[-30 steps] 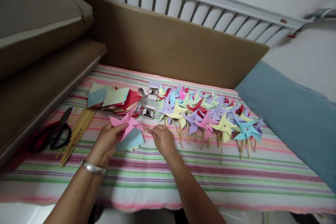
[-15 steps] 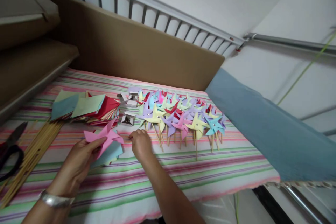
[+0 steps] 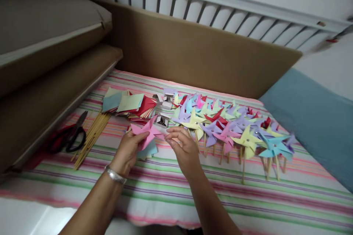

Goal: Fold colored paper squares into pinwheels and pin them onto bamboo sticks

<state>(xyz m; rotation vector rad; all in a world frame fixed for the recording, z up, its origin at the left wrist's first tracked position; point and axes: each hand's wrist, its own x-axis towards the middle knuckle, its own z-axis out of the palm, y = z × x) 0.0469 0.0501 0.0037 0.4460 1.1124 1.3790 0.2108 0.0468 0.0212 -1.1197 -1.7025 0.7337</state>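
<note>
A folded pink paper pinwheel (image 3: 150,134) without a stick is pinched between the thumb and fingers of my left hand (image 3: 129,151), which wears a silver bracelet (image 3: 115,175). Beside its right-hand point is my right hand (image 3: 187,152), thumb and fingertips drawn together in a pinch. Whatever sits between those fingertips is too small to make out. Under the pinwheel lie light blue paper sheets (image 3: 149,149). Just behind stands a small open box (image 3: 162,121) with dark bits inside.
Many finished pinwheels on sticks (image 3: 249,141) cover the right side of the striped cloth (image 3: 176,200). Coloured paper squares (image 3: 129,102), wooden sticks (image 3: 92,137) and black-handled scissors (image 3: 72,136) lie left. A brown board (image 3: 193,51) rises behind; stacked brown cushions (image 3: 55,77) stand left.
My right hand has come closer to the pink pinwheel, its fingers extending from a tighter curl. The view has turned left, so everything sits further right in it.
</note>
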